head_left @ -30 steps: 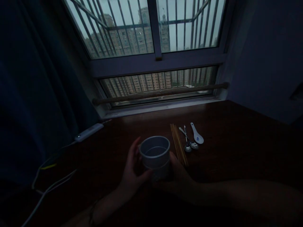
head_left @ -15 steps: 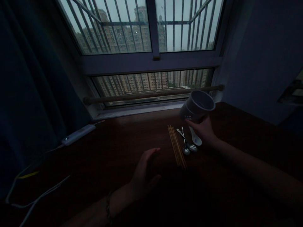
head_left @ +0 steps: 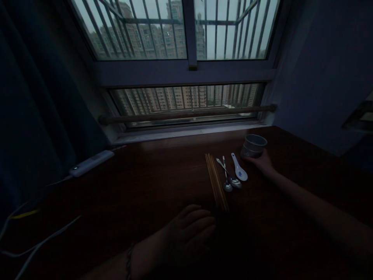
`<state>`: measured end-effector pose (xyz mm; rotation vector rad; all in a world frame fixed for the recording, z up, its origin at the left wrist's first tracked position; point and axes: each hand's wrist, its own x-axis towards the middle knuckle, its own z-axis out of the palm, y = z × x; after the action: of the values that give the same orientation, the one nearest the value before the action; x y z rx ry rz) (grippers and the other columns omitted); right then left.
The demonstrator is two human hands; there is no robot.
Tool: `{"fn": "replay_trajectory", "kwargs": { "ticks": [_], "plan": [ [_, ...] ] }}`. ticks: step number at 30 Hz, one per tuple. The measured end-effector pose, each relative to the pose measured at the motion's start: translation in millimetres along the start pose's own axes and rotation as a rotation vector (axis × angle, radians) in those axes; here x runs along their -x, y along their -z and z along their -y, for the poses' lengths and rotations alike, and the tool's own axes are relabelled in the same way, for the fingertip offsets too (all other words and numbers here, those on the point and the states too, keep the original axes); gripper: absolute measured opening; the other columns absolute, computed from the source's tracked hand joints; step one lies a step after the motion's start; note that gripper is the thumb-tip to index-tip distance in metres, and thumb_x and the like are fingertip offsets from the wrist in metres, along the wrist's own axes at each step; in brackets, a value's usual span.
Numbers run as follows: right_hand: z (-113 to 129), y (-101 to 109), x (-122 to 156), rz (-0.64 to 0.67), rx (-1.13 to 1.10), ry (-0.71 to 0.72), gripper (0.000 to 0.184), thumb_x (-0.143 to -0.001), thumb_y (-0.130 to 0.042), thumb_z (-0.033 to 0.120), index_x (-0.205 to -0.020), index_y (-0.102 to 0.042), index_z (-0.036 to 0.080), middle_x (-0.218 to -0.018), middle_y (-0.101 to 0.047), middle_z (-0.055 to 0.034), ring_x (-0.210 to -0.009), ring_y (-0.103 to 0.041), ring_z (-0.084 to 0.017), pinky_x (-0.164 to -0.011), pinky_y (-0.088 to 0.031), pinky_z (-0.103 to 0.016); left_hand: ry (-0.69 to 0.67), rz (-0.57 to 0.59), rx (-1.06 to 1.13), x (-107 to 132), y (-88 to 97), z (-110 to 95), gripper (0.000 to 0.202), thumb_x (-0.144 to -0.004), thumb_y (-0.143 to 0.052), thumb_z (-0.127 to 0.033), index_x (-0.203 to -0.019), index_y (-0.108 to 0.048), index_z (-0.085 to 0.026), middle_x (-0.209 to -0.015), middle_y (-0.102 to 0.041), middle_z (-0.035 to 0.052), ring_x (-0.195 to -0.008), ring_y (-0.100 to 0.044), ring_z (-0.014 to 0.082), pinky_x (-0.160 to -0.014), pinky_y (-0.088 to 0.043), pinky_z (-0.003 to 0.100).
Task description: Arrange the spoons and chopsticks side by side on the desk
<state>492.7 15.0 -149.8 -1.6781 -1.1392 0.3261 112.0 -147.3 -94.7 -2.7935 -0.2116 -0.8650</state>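
**Cup set down at the far side of a dim table**

A barred window fills the top of the frame, with tower blocks behind it and a wooden rod lying across its sill. A dark curtain hangs down the left side. Below, a dark wooden table takes up the lower half of the frame.

The right hand reaches to the right of centre, its arm running in from the lower right corner. Its fingers rest against the near side of a pale round cup, which stands upright on the table, mouth up (whether the fingers grip it or only touch it cannot be told in this light). The left hand lies palm down at the lower centre, fingers spread flat on the wood and holding nothing, a bracelet at the wrist.

Between the hands lies a bundle of chopsticks, its near end just beside the left fingertips. Right of it, two metal spoons cross each other, and a white ceramic spoon sits just left of the cup. At mid left a white power strip shows a small light, its cables trailing to the lower left.
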Motion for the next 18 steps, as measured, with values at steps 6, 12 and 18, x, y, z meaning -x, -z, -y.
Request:
{"fn": "replay_trajectory", "kwargs": {
  "ticks": [6, 12, 18],
  "plan": [
    [6, 1, 3, 0.018, -0.024, -0.002, 0.091, -0.040, -0.082, 0.043, -0.117, -0.043, 0.012, -0.120, -0.053, -0.0192, -0.108, -0.052, -0.033, -0.092, -0.043, -0.044, -0.007, -0.015, 0.004, -2, 0.5, -2, 0.038, -0.078, -0.057, -0.021, -0.114, -0.054, -0.009, -0.106, -0.067, 0.0086, -0.106, -0.056, 0.0196, -0.099, -0.042, 0.037],
    [11, 2, 7, -0.016, -0.081, 0.079, 0.111, -0.041, -0.081, 0.048, -0.132, -0.033, 0.006, -0.135, -0.037, -0.0211, -0.125, -0.037, -0.033, -0.106, -0.031, -0.041, -0.020, -0.008, -0.019, -3, -0.2, -2, 0.036, -0.078, -0.056, -0.020, -0.112, -0.055, -0.009, -0.106, -0.068, 0.0083, -0.103, -0.058, 0.0200, -0.095, -0.045, 0.037],
    [54, 22, 38, -0.364, -0.210, 0.357, 0.085, -0.075, -0.063, 0.053, -0.136, -0.031, 0.004, -0.138, -0.028, -0.0211, -0.129, -0.030, -0.029, -0.110, -0.024, -0.044, -0.024, -0.012, -0.037, -4, 6.9, -3, 0.035, -0.079, -0.057, -0.021, -0.112, -0.057, -0.011, -0.106, -0.068, 0.0064, -0.108, -0.055, 0.0174, -0.104, -0.040, 0.035]
  ]
}}
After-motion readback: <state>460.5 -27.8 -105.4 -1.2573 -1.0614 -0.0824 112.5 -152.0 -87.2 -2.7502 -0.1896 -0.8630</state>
